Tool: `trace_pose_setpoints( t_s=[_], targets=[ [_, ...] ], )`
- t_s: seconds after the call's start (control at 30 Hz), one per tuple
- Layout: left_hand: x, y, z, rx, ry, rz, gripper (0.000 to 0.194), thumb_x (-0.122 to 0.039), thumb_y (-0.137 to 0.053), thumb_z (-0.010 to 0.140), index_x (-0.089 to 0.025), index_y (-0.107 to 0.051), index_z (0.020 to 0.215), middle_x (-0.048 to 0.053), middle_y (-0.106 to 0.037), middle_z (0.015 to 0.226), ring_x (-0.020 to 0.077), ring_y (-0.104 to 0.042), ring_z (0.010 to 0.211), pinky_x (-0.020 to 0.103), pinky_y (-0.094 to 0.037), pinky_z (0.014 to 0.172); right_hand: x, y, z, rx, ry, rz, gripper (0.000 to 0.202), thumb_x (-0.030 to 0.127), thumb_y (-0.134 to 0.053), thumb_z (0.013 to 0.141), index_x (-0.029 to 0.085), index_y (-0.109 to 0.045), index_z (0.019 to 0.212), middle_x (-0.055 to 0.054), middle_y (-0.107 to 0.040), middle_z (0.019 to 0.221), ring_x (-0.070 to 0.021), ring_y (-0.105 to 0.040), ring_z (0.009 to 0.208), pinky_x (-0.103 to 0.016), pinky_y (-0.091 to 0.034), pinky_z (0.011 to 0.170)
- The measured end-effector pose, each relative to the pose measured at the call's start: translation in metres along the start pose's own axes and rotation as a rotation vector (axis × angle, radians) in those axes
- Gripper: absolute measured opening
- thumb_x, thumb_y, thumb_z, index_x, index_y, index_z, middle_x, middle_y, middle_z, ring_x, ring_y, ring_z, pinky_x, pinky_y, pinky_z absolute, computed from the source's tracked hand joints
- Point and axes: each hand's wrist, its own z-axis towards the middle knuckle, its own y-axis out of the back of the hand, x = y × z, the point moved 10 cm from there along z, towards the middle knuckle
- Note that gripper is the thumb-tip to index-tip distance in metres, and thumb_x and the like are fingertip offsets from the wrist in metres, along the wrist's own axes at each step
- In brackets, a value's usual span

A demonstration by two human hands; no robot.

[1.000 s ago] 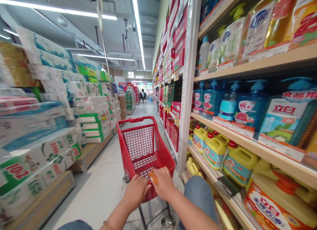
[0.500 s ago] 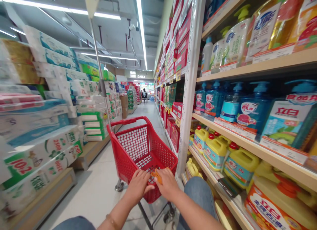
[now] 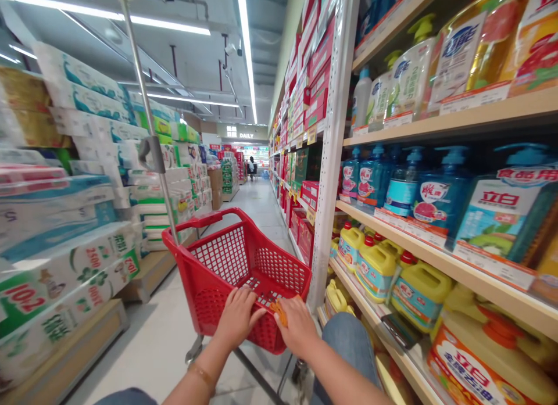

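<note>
A red shopping cart [image 3: 279, 265] with perforated sides stands in front of me, turned at an angle, and nothing shows inside its basket. My left hand [image 3: 239, 318] has its fingers over the near rim of the basket. Beside it, my right hand [image 3: 296, 326] is closed on an orange cloth [image 3: 279, 312] and rests against the same rim. A metal pole [image 3: 150, 120] with a grey clamp rises from the cart's left corner.
Shelves with dish-soap bottles [image 3: 436, 190] and yellow jugs [image 3: 421, 289] line the right, close to my knee [image 3: 349, 341]. Stacked paper packs [image 3: 78, 277] stand on low platforms at the left. Down the aisle [image 3: 257, 196], a person [image 3: 251, 167] sits far off.
The cart has swung to the left, its pole and left corner shifting left and nearer. Both hands stay at the rim, my left hand a little further left and higher.
</note>
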Motion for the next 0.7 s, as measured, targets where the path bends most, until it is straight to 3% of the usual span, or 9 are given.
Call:
trace_pose_setpoints(
  t_s=[0.1, 0.23, 0.33, 0.4, 0.53, 0.6, 0.7],
  targets=[
    [0.015, -0.002, 0.008, 0.029, 0.040, 0.017, 0.029, -0.045, -0.041, 0.094, -0.025, -0.062, 0.100, 0.005, -0.062, 0.107, 0.0224, -0.050, 0.112, 0.044, -0.028, 0.105, -0.016, 0.007, 0.013, -0.004, -0.070, -0.050, 0.031, 0.030, -0.044, 0.094, 0.021, -0.060, 0.119, -0.008, -0.067, 0.114, -0.0255, -0.057, 0.110, -0.043, -0.032, 0.105],
    [0.009, -0.010, 0.018, 0.056, 0.110, 0.038, 0.029, -0.046, -0.042, 0.094, -0.024, -0.062, 0.092, 0.003, -0.062, 0.094, 0.0205, -0.052, 0.097, 0.043, -0.030, 0.102, -0.015, -0.004, 0.028, -0.014, -0.246, -0.156, 0.028, 0.030, -0.045, 0.093, 0.016, -0.065, 0.107, -0.014, -0.069, 0.102, -0.0297, -0.059, 0.101, -0.045, -0.038, 0.094],
    [0.004, -0.009, 0.021, 0.036, 0.118, 0.029, 0.027, -0.044, -0.043, 0.093, -0.024, -0.061, 0.096, 0.004, -0.062, 0.097, 0.0212, -0.052, 0.099, 0.043, -0.030, 0.102, -0.001, -0.010, 0.030, -0.054, -0.207, -0.164, 0.039, 0.032, -0.047, 0.092, 0.013, -0.056, 0.124, -0.016, -0.064, 0.117, -0.0305, -0.057, 0.108, -0.045, -0.036, 0.096],
    [0.013, 0.000, 0.018, -0.005, 0.137, 0.052, 0.030, -0.046, -0.044, 0.093, -0.023, -0.061, 0.099, 0.006, -0.063, 0.101, 0.0221, -0.052, 0.101, 0.043, -0.029, 0.103, -0.005, -0.007, 0.028, -0.057, -0.182, -0.157, 0.043, 0.033, -0.046, 0.093, 0.013, -0.052, 0.130, -0.016, -0.063, 0.121, -0.0298, -0.056, 0.110, -0.043, -0.036, 0.097],
    [0.039, 0.017, 0.012, -0.045, 0.207, 0.130, 0.032, -0.050, -0.045, 0.091, -0.024, -0.064, 0.092, 0.006, -0.063, 0.098, 0.0244, -0.050, 0.105, 0.047, -0.024, 0.106, -0.029, 0.007, 0.025, -0.030, -0.227, -0.150, 0.032, 0.029, -0.043, 0.094, 0.017, -0.059, 0.119, -0.013, -0.067, 0.110, -0.0278, -0.059, 0.103, -0.040, -0.038, 0.093],
    [0.041, 0.018, 0.012, -0.034, 0.249, 0.148, 0.032, -0.050, -0.045, 0.091, -0.025, -0.065, 0.091, 0.005, -0.063, 0.093, 0.0238, -0.050, 0.101, 0.048, -0.023, 0.107, -0.030, 0.008, 0.028, -0.040, -0.266, -0.165, 0.028, 0.027, -0.046, 0.092, 0.016, -0.061, 0.114, -0.013, -0.067, 0.108, -0.0280, -0.059, 0.102, -0.042, -0.037, 0.094],
    [0.032, 0.015, 0.015, -0.012, 0.296, 0.155, 0.033, -0.050, -0.043, 0.092, -0.026, -0.065, 0.090, 0.004, -0.063, 0.091, 0.0229, -0.051, 0.097, 0.048, -0.023, 0.106, -0.014, -0.004, 0.036, -0.091, -0.256, -0.173, 0.039, 0.026, -0.051, 0.089, 0.013, -0.054, 0.125, -0.017, -0.060, 0.124, -0.0302, -0.053, 0.115, -0.045, -0.031, 0.102]
  ],
)
